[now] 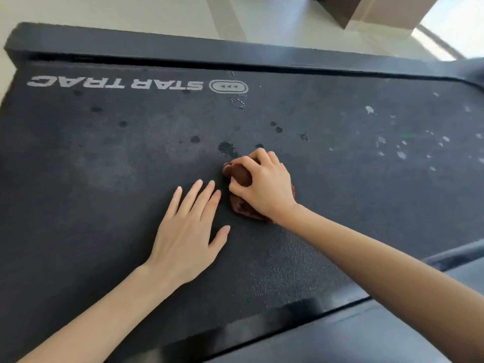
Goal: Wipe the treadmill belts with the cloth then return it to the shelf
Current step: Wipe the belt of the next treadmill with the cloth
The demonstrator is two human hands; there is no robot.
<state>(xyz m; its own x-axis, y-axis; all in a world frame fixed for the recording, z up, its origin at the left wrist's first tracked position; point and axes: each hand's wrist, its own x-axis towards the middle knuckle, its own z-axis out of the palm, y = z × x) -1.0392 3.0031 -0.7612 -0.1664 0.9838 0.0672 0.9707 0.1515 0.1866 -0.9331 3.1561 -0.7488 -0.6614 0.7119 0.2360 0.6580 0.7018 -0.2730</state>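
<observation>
Brown cloth is lying bunched near the middle of the treadmill belt, where the right hand is gripping it, fingers and thumb curled round the wad and pressing it down. Just beside it, the left hand is resting flat on the belt with fingers straight and slightly spread. Dark wet spots are showing just beyond the cloth, and white flecks are lying toward the belt's right edge.

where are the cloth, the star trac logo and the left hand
cloth (239,175): head view, its bunched brown fold
star trac logo (138,84): head view, white lettering
left hand (186,231): head view, back of the hand
</observation>
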